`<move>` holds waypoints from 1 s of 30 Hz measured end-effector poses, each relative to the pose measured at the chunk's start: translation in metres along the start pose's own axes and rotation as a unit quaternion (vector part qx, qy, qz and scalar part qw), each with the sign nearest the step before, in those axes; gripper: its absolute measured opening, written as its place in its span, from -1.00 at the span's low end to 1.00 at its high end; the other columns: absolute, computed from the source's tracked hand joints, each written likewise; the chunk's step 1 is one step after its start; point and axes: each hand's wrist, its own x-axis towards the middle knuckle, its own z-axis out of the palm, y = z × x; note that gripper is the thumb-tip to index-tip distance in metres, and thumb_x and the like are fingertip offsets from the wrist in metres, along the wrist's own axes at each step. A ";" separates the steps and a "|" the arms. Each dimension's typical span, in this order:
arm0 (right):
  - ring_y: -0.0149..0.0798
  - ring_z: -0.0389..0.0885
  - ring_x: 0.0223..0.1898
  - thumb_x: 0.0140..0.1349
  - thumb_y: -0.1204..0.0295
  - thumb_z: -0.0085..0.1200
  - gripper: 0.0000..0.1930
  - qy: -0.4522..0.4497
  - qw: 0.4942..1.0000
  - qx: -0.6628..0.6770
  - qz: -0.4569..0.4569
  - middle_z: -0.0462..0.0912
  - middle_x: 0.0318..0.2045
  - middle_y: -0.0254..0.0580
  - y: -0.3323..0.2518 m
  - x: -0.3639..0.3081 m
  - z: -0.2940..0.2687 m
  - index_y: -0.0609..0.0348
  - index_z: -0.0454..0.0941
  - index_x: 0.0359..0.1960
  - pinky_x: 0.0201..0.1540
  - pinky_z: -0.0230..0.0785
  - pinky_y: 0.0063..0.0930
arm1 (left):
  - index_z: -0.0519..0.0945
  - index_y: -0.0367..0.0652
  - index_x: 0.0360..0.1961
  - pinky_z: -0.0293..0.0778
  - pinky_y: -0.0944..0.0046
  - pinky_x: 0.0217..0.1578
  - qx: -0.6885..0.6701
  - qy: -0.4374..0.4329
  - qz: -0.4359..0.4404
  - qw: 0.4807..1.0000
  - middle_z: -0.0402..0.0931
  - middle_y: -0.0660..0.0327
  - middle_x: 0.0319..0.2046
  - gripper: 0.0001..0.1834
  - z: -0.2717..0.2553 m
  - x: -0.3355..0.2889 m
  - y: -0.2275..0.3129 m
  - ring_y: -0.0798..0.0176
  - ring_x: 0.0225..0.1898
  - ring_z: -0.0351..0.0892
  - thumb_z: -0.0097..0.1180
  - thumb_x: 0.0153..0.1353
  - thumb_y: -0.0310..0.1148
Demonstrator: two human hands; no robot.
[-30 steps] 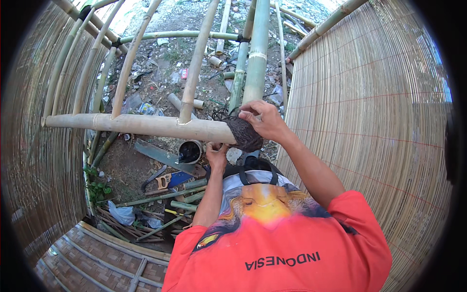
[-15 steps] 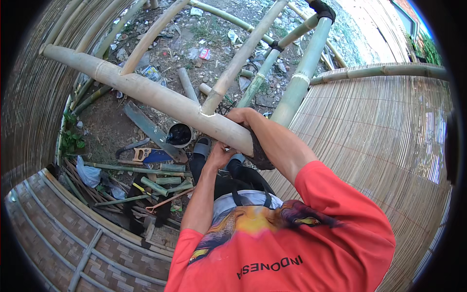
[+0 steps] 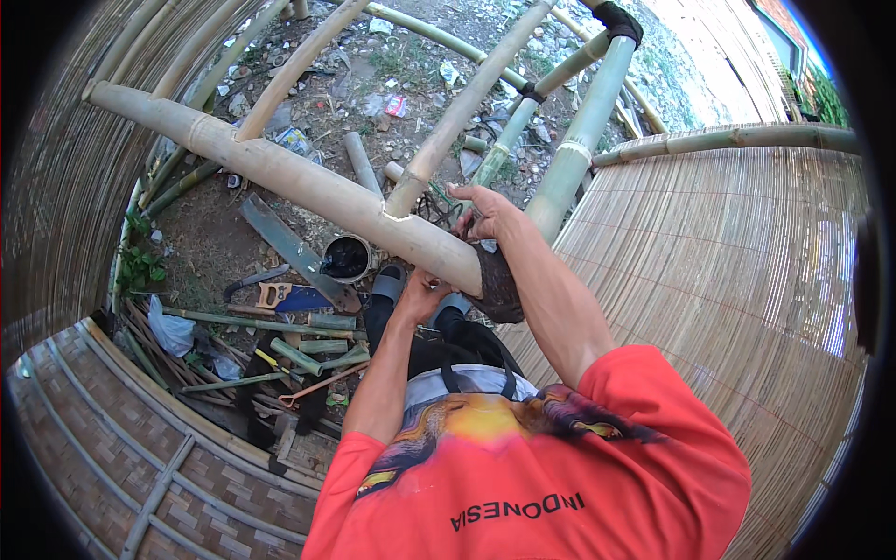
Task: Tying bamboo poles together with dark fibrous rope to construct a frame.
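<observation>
A dark fibre wrapping point(image 3: 497, 287) sits around the right end of a pale bamboo rail point(image 3: 308, 191), with the left hand's point(image 3: 423, 297) curled fingers at the rail's near edge just left of it and the right hand point(image 3: 482, 217) at its far edge, index finger extended and the others bent; whether either hand grips a strand I cannot tell. The left forearm point(image 3: 385, 371) reaches up nearly straight, while the right forearm point(image 3: 565, 303) slants leftward past the wrapping. Below the rail lie a bucket point(image 3: 370, 263) and a handsaw point(image 3: 303, 298).
</observation>
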 end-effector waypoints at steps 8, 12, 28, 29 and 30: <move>-0.31 0.67 -0.42 0.40 0.31 0.26 -0.48 -0.107 0.946 0.110 -0.285 0.69 -0.16 0.09 0.038 -0.114 -0.009 0.28 0.25 0.20 -0.36 0.52 -0.40 | 0.79 -0.20 -0.18 0.58 0.19 -0.14 -0.019 0.013 0.004 1.000 0.76 0.27 -0.31 -0.86 -0.002 -0.009 0.010 0.35 -0.24 0.68 0.39 0.23 -0.49; -0.31 0.70 -0.37 0.45 0.33 0.21 -0.10 0.008 0.941 0.104 -0.322 0.70 -0.14 0.08 0.062 -0.160 -0.023 0.29 -0.20 0.57 -0.24 0.58 -0.38 | 0.80 -0.23 -0.18 0.58 0.11 -0.11 0.276 0.021 -0.072 0.958 0.77 0.09 -0.28 -0.78 0.015 -0.023 0.094 0.12 -0.22 0.74 0.46 0.14 -0.43; 0.10 0.80 -0.27 0.43 0.39 0.14 -0.64 0.231 0.644 -0.312 -0.659 0.77 -0.27 0.11 0.176 -0.191 -0.057 0.15 0.62 0.21 -0.20 0.62 -0.20 | 0.57 -0.23 -0.24 0.28 -0.14 0.41 0.335 -0.121 0.340 0.870 0.49 -0.05 0.27 -0.92 0.027 -0.024 0.111 -0.24 0.46 0.27 0.19 0.27 -0.59; 0.10 0.80 -0.27 0.43 0.39 0.14 -0.64 0.233 0.641 -0.314 -0.660 0.77 -0.27 0.11 0.163 -0.195 -0.060 0.15 0.62 0.21 -0.20 0.62 -0.20 | 0.57 -0.23 -0.24 0.28 -0.14 0.41 0.332 -0.120 0.343 0.870 0.49 -0.05 0.27 -0.92 0.027 -0.026 0.112 -0.24 0.46 0.27 0.19 0.27 -0.59; 0.14 0.78 -0.27 0.44 0.33 0.13 -0.68 0.342 0.629 -0.336 -0.612 0.77 -0.27 0.09 0.144 -0.198 -0.061 0.16 0.65 0.14 -0.20 0.61 -0.17 | 0.56 -0.24 -0.25 0.26 -0.15 0.42 0.343 -0.127 0.348 0.863 0.48 -0.05 0.29 -0.93 0.025 -0.027 0.114 -0.25 0.46 0.26 0.20 0.27 -0.58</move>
